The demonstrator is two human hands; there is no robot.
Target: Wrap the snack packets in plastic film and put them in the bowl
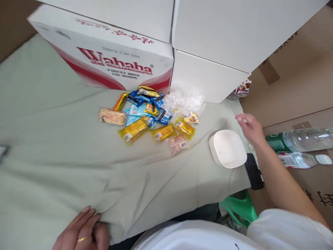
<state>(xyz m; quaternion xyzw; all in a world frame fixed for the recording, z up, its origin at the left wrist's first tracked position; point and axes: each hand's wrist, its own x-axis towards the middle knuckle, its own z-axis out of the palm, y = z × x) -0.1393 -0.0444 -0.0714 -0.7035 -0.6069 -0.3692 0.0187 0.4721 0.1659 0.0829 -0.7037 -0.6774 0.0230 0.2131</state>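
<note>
**hand positions**
- right hand (250, 127): raised over the right edge of the counter (39, 104), just beyond the white bowl (228, 148) and not touching it. its fingers (240, 118) are loosely spread and slightly curled, with nothing visibly gripped.
- left hand (83, 231): lies on the green cloth (156, 180) at the near edge. its fingers (87, 213) are curled at a fold. it cannot be told whether they pinch the fold or only rest on it.

**object positions**
- white bowl: stands on the cloth close to the right edge, toward the near right corner. a black device (253, 172) sits just beside it and overhangs that edge.
- snack packets (153, 121): a loose heap near the far edge, well apart from both hands. a clear plastic bag (184, 101) lies beside the heap, and the wahaha box (109, 59) and white boxes (234, 31) stand behind it.

**handling notes (judgement)**
- the bowl is the item nearest the open right hand. approach it from above, not with a sideways sweep, because a sweep is likely to knock the black device off the edge.
- grip the bowl across opposite sides of its rim. it looks smooth and may slip from a one-sided pinch.
- press the left hand straight down on the cloth. a pull toward the near edge would likely drag the bowl and the packets along.
</note>
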